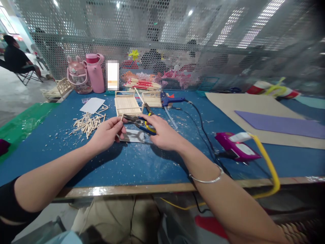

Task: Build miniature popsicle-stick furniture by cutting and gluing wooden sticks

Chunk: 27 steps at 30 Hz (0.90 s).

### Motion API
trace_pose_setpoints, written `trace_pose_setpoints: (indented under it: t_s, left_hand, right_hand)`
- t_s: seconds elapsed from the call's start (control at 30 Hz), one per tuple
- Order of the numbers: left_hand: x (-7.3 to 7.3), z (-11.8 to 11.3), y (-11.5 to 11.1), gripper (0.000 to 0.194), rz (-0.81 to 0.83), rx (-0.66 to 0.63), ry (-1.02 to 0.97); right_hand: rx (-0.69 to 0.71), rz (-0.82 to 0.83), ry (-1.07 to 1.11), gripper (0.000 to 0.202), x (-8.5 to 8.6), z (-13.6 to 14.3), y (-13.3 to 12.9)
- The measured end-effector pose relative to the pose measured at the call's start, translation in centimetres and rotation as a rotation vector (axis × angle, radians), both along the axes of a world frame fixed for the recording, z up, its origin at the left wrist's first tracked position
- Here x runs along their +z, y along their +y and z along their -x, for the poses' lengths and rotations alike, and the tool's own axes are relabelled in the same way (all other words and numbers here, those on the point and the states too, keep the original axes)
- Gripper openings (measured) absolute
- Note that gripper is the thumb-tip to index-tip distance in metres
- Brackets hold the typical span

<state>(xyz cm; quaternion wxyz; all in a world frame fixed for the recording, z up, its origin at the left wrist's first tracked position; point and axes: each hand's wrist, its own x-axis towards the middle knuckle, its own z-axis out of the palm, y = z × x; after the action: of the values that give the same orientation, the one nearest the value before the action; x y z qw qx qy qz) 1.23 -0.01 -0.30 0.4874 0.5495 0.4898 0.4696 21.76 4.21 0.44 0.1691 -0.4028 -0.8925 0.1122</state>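
Note:
My left hand (pixel 108 133) pinches a thin wooden stick (pixel 122 117) over the blue table. My right hand (pixel 162 131) is closed round the handles of dark-jawed pliers (pixel 142 125), whose jaws are at the stick beside my left fingertips. Beneath the pliers lies a small white paper (pixel 134 136). Just behind my hands stands a small frame built of sticks (pixel 127 105), with a second tool with yellow handles (pixel 150 121) near it. Short cut stick pieces (pixel 88 125) are heaped to the left, by a white card (pixel 92 105).
A blue glue gun (pixel 174 100) with a black cord lies behind my right hand. Further right are a purple device (pixel 237 147), a yellow cable and a purple sheet (pixel 279 124) on brown board. Pink bottles (pixel 95 74) stand before the perforated metal screen. A person sits far left.

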Motion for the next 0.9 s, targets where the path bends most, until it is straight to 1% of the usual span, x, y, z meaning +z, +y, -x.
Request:
trace_pose_setpoints:
  t_s: [0.07, 0.17, 0.37, 0.77, 0.9]
  left_hand:
    - [0.0, 0.0, -0.04, 0.014, -0.015, -0.002, -0.003]
    - [-0.14, 0.02, -0.1, 0.015, -0.055, -0.04, 0.038]
    - [-0.34, 0.08, -0.08, 0.019, -0.078, -0.109, 0.11]
    - [-0.06, -0.08, -0.26, 0.025, -0.089, -0.101, 0.151]
    - [-0.05, -0.01, -0.28, 0.024, -0.103, -0.099, 0.165]
  right_hand:
    - [-0.01, 0.001, -0.004, 0.073, 0.0, -0.04, 0.08]
    - [0.002, 0.018, -0.006, 0.072, -0.09, 0.07, 0.05]
    - [0.035, 0.037, 0.068, 0.068, -0.24, 0.33, -0.19]
    - [0.045, 0.065, 0.088, 0.071, -0.11, 0.38, -0.17]
    - [0.041, 0.076, 0.088, 0.07, -0.04, 0.45, -0.31]
